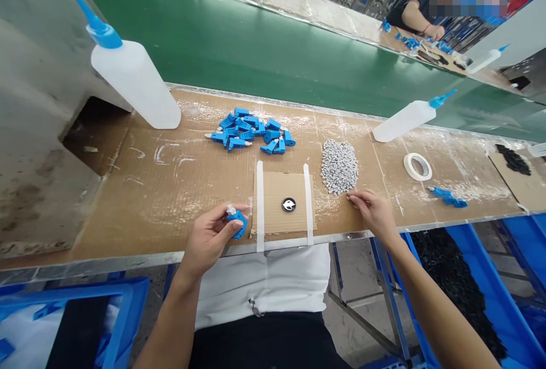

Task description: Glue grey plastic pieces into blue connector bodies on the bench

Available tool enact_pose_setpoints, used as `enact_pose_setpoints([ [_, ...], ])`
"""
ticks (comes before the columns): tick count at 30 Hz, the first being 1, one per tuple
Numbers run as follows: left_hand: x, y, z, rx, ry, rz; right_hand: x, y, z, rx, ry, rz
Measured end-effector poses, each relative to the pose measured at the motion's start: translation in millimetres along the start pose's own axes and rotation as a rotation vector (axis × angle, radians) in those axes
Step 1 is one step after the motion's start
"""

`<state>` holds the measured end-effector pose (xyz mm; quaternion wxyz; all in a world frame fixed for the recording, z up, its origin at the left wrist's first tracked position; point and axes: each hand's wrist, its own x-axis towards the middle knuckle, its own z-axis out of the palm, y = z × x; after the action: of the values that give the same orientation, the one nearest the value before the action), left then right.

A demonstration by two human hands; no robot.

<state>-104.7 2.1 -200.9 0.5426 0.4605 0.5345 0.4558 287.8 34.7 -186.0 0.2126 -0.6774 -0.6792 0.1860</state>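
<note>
My left hand (213, 236) is closed round a small blue plastic part (237, 224) with a whitish tip, held above the front of the bench. At the lower edge of a pile of small grey pieces (339, 167), my right hand (372, 210) has its thumb and forefinger pinched together. Whatever sits between those fingertips is too small to make out. Between both hands, a cardboard pad (277, 193) is fixed down with two strips of white tape, and a round black-and-white disc (289, 204) lies on it. Beyond the pad is a heap of similar blue parts (243, 127).
White bottles with blue nozzles stand at the left (136, 82) and lean at the right (405, 120). A tape roll (418, 166) and more blue parts (449, 197) lie rightward. Behind runs a green belt (256, 39); a co-worker's hand (435, 32) is across it.
</note>
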Motion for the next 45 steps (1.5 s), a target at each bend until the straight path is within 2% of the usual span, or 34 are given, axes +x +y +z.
enact_pose_setpoints([
  [11,0,2,1.1,-0.039,0.001,-0.007,33,-13,-23,-0.276,-0.418,-0.084],
  [15,0,1,1.4,-0.076,-0.013,0.025,32,-6,-29,-0.273,-0.408,-0.134],
  [18,0,0,1.6,-0.098,-0.022,0.037,22,-11,-22,-0.229,-0.357,-0.221],
  [23,-1,-2,2.6,-0.158,-0.043,0.037,-5,-46,27,-0.165,-0.053,-0.491],
  [26,-1,-3,2.6,-0.186,-0.044,0.051,-13,-62,51,-0.172,0.037,-0.608],
  [29,-1,-4,2.0,-0.186,-0.060,0.069,-13,-66,55,-0.194,0.021,-0.639],
  [35,-1,-7,1.4,-0.193,-0.059,0.118,-8,-64,43,-0.237,-0.058,-0.695],
  [45,-1,-9,1.0,-0.168,-0.077,0.159,20,-68,26,-0.128,-0.396,-0.671],
])
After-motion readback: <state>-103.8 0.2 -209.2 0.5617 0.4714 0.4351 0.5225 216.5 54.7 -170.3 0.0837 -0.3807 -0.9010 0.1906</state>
